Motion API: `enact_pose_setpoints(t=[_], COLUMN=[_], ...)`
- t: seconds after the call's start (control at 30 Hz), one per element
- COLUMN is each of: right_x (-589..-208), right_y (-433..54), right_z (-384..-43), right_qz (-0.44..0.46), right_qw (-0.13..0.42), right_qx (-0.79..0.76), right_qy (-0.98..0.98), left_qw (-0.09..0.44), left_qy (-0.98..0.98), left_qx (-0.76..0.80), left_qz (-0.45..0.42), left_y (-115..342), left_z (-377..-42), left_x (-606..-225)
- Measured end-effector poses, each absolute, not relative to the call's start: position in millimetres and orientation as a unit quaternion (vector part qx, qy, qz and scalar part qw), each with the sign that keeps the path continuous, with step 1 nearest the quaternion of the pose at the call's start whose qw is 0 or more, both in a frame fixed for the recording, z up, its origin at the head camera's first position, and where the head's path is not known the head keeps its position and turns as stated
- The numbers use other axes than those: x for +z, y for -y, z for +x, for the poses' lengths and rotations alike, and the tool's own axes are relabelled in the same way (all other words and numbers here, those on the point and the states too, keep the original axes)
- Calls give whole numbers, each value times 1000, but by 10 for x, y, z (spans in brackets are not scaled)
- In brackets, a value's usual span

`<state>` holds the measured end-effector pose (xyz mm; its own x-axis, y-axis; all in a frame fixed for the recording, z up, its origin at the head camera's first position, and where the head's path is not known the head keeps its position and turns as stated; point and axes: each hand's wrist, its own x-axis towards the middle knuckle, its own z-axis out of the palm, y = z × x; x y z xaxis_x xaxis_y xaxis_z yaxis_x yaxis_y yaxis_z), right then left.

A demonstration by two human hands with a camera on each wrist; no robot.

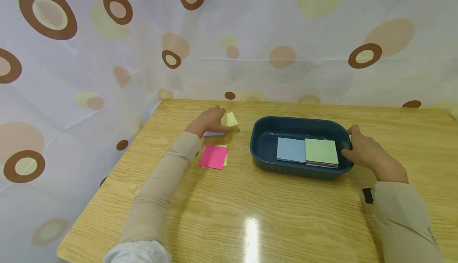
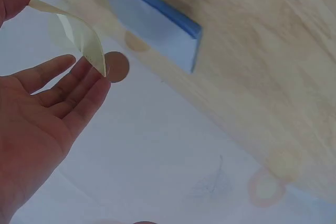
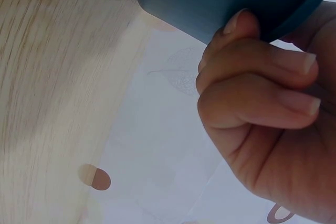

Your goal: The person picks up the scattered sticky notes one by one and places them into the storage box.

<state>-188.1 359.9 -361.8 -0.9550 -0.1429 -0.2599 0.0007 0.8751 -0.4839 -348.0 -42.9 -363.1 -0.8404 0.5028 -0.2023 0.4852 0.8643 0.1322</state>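
My left hand is at the far left of the table, holding a pale yellow sticky note. In the left wrist view the note bows between the thumb and the fingertips. A blue-violet sticky note pad lies just below that hand, partly hidden by it. Nearer to me, a bright pink sticky note pad sits on a pale yellow one. My right hand grips the right end of a dark blue plastic bin, thumb over the rim. Inside, a light blue pad lies beside a stack topped with light green.
The wooden table runs back to a white curtain with brown, peach and yellow circles, which also hangs along the left side. A small black object shows beside the right sleeve.
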Motion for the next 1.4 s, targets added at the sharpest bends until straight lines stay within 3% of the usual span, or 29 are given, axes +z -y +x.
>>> enact_pose_setpoints(t=[0.33, 0.6, 0.93, 1.4], right_x=[-3597, -3596, -3613, -3625], right_y=[-3592, -3608, -3600, -3607], right_z=[-1871, -1874, -1871, -1874], right_qz=[-37, -41, -49, -39], right_qw=[144, 136, 135, 142], right_qx=[-244, -246, -253, -258], right_qy=[-958, -959, -957, -955], left_qw=[58, 66, 129, 155], left_qy=[-933, -901, -865, -849], left_qx=[83, 2, -137, -214], left_qz=[345, 429, 465, 458], left_y=[29, -603, -1234, -1436], left_z=[-3263, -2960, -2861, -2780], left_x=[-3200, -3038, -3375, -3633])
